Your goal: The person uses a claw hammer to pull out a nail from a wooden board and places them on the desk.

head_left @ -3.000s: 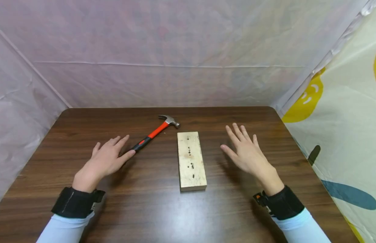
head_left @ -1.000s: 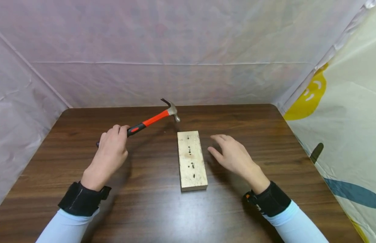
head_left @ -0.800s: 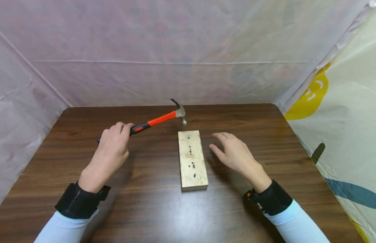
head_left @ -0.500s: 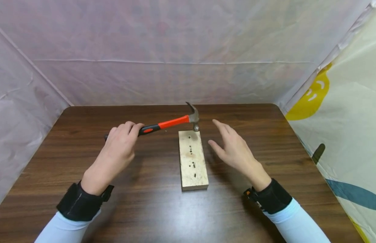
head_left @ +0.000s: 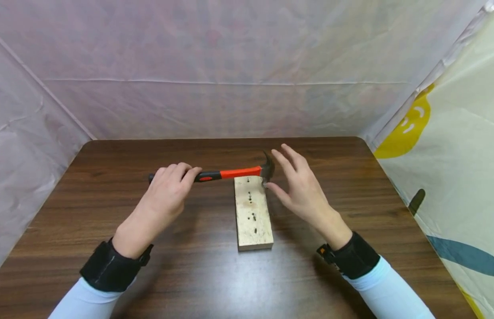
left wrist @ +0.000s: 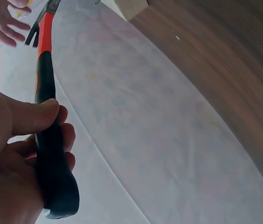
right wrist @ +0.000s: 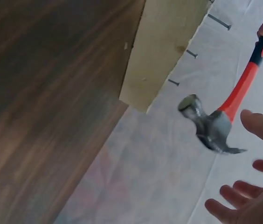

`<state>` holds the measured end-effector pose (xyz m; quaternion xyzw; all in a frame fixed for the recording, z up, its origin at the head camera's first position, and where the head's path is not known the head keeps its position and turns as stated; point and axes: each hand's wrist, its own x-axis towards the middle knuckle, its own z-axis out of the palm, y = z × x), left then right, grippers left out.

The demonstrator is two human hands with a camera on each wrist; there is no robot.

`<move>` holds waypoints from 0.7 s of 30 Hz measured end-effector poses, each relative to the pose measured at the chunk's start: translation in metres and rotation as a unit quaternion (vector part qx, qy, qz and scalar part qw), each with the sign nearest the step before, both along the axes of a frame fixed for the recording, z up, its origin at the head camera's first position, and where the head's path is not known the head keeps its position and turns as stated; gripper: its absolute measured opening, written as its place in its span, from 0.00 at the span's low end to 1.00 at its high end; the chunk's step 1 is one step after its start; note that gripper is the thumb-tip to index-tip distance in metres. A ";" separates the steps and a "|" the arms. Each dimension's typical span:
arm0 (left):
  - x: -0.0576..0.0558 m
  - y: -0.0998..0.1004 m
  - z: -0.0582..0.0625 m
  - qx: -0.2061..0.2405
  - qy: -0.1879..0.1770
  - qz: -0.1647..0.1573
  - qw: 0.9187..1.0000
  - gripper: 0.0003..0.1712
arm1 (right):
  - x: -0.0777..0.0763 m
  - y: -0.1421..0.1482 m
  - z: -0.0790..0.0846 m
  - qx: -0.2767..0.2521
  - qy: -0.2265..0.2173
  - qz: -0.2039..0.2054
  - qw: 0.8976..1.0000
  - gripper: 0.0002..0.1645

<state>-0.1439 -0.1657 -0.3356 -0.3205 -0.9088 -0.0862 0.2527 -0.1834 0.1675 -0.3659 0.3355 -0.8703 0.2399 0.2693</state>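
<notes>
My left hand [head_left: 169, 190] grips the black end of a claw hammer [head_left: 240, 173], its fingers wrapped round the handle in the left wrist view. The hammer is held level above the table, its red shaft running rightward and its steel head [right wrist: 208, 123] over the far right corner of a wooden block [head_left: 252, 221]. Right beside that head is my right hand [head_left: 302, 188], fingers spread and thumb tip close to the metal. In the right wrist view the hammer's round face points toward the block side, and several nails [right wrist: 219, 22] stick up from the block.
The block lies lengthwise on a dark wood-grain table [head_left: 183, 274]. Pale cloth [head_left: 215, 66] hangs behind the far edge, and a patterned cloth [head_left: 462, 186] hangs along the right side. A black band [head_left: 115, 268] wraps each wrist.
The hammer lay on the table; my left hand has gripped it, lifted it and carried it right over the block's far end. My right hand has closed in on the hammer head.
</notes>
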 end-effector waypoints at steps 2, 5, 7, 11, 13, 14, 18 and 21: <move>0.001 0.002 0.001 -0.006 -0.006 0.001 1.000 0.26 | 0.000 -0.004 0.003 0.014 0.021 0.013 1.000 0.50; 0.002 0.006 0.003 -0.012 -0.014 0.002 1.000 0.25 | 0.000 -0.011 0.004 0.038 0.061 0.031 0.997 0.45; 0.004 0.008 0.005 -0.018 -0.017 0.004 1.000 0.25 | 0.001 -0.017 0.004 0.057 0.087 0.038 0.994 0.42; 0.007 0.014 0.009 -0.030 -0.022 0.007 0.999 0.25 | 0.002 -0.026 0.002 0.091 0.116 0.050 0.988 0.40; 0.009 0.016 0.011 -0.035 -0.026 0.012 0.999 0.25 | 0.002 -0.030 0.001 0.102 0.119 0.054 0.986 0.40; 0.009 0.018 0.012 -0.036 -0.029 0.015 0.999 0.25 | 0.002 -0.031 0.000 0.106 0.119 0.056 0.986 0.40; 0.012 0.023 0.013 -0.041 -0.041 0.023 0.998 0.25 | 0.002 -0.038 -0.003 0.119 0.109 0.060 0.985 0.39; 0.013 0.026 0.013 -0.039 -0.046 0.020 0.998 0.25 | 0.003 -0.040 -0.005 0.128 0.106 0.052 0.985 0.37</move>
